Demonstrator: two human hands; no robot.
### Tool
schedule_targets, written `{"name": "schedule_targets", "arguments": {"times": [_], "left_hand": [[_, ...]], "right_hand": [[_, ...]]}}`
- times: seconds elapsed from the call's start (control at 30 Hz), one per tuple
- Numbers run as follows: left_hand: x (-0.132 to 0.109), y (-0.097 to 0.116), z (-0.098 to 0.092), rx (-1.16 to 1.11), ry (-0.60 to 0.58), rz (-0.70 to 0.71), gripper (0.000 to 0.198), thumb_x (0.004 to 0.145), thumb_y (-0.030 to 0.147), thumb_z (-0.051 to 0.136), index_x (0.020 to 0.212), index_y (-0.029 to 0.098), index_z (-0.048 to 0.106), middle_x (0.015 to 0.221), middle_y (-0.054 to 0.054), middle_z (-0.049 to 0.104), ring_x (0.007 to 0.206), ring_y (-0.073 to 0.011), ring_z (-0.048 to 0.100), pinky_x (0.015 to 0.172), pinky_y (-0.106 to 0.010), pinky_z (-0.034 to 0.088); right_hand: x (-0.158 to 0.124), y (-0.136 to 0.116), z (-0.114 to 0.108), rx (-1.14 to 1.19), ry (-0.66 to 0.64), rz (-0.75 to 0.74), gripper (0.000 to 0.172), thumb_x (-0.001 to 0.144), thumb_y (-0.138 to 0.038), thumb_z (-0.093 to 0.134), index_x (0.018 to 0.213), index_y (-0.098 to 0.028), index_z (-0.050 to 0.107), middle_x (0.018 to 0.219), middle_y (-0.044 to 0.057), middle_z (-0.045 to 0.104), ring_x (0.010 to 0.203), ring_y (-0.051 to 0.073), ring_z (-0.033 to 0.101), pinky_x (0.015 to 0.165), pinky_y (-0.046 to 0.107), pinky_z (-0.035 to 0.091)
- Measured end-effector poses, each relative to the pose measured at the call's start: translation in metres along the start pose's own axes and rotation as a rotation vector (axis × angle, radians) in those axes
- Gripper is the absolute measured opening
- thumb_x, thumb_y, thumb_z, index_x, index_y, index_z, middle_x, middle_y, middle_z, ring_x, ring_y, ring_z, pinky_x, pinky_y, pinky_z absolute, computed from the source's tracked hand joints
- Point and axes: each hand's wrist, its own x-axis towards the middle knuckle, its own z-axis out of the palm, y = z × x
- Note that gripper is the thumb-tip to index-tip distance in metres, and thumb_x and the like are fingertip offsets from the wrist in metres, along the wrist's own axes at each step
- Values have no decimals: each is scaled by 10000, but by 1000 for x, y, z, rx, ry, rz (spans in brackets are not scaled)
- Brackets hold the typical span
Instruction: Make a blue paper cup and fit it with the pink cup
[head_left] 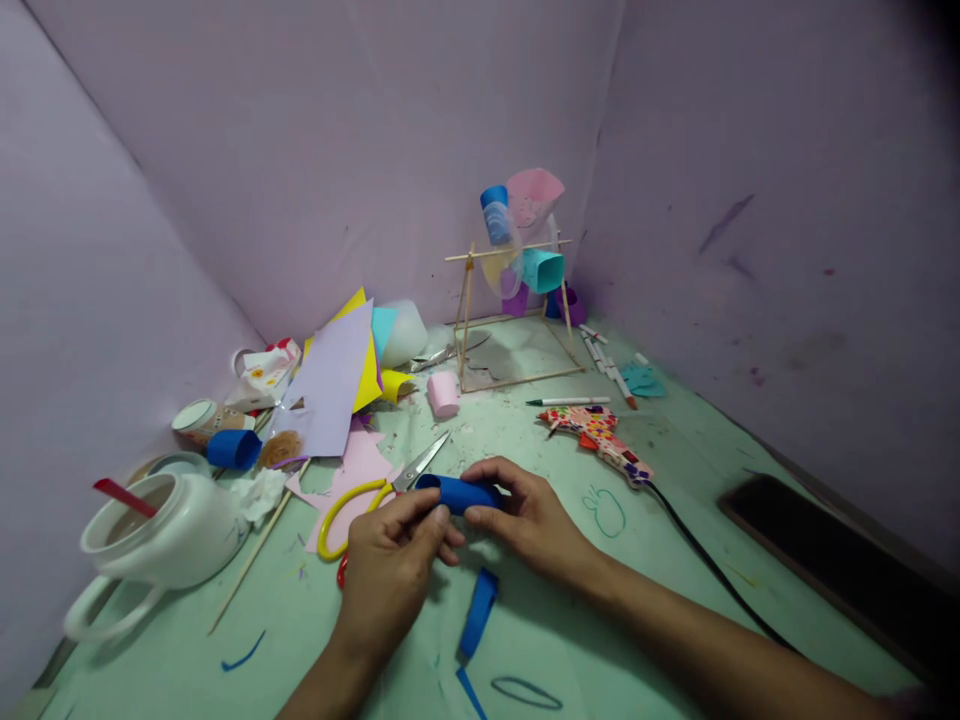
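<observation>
Between my two hands lies a dark blue paper tube, held level just above the table. My left hand pinches its left end between thumb and fingers. Around the right end curl the thumb and fingers of my right hand. Scissors with yellow and red handles rest just left of the tube, their blades apart and pointing away. A curled blue paper strip sits on the table below my hands, with a thinner blue scrap nearer to me.
A stick frame carrying a wheel of coloured paper cups stands at the back. To the right are a floral glue gun with a black cord, markers and a dark phone-like slab. A white teapot, paper sheets and a pink cup stand leftward.
</observation>
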Motion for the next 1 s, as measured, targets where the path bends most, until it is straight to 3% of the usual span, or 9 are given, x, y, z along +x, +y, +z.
{"name": "schedule_targets", "arguments": {"times": [0.23, 0.5, 0.57, 0.67, 0.73, 0.83, 1.0], "left_hand": [[2, -1, -1, 45, 10, -23, 152, 635, 315, 666, 639, 165, 693, 414, 19, 612, 341, -115, 527, 347, -203, 430], [7, -12, -7, 36, 180, 26, 164, 618, 313, 707, 576, 158, 677, 378, 58, 482, 342, -54, 415, 338, -154, 318], [11, -15, -11, -62, 203, -35, 198, 628, 342, 713, 613, 149, 672, 377, 64, 463, 339, -41, 374, 335, -146, 281], [17, -14, -15, -213, 239, -112, 227, 604, 347, 733, 623, 133, 657, 348, 74, 431, 322, -27, 333, 331, -137, 230], [19, -12, -14, -273, 268, -128, 232, 578, 332, 746, 612, 125, 648, 335, 75, 426, 312, -23, 329, 331, -133, 219], [18, -9, -10, -333, 270, -132, 237, 547, 320, 759, 602, 123, 638, 331, 70, 444, 302, -27, 337, 331, -139, 231], [13, -11, -5, -294, 268, -106, 239, 586, 332, 740, 568, 133, 608, 318, 65, 445, 307, -40, 354, 334, -152, 246]], "right_hand": [[1, -1, 1, -16, 23, -11, 237, 683, -216, 701, 902, -186, 615, 888, 37, 621, 874, 196, 574, 801, 361, 452], [1, -5, 4, 70, 67, 74, 316, 693, -285, 683, 983, -185, 605, 994, 64, 623, 931, 198, 580, 794, 342, 474], [3, -5, 0, 130, 161, 119, 323, 701, -328, 671, 980, -178, 606, 973, 62, 624, 871, 178, 588, 741, 313, 486], [7, -4, -7, 206, 254, 263, 290, 695, -411, 669, 802, -144, 633, 767, 36, 628, 605, 115, 551, 547, 245, 461], [7, -4, -9, 258, 169, 386, 333, 693, -452, 670, 707, -120, 643, 634, 20, 603, 466, 75, 481, 433, 209, 402], [4, -5, -6, 365, -3, 490, 329, 611, -407, 753, 718, -106, 671, 508, -16, 556, 395, 57, 461, 358, 170, 348], [0, -12, 6, 624, -1, 538, 359, 492, -274, 829, 765, -107, 666, 507, -38, 585, 349, 34, 469, 322, 131, 349]]}}
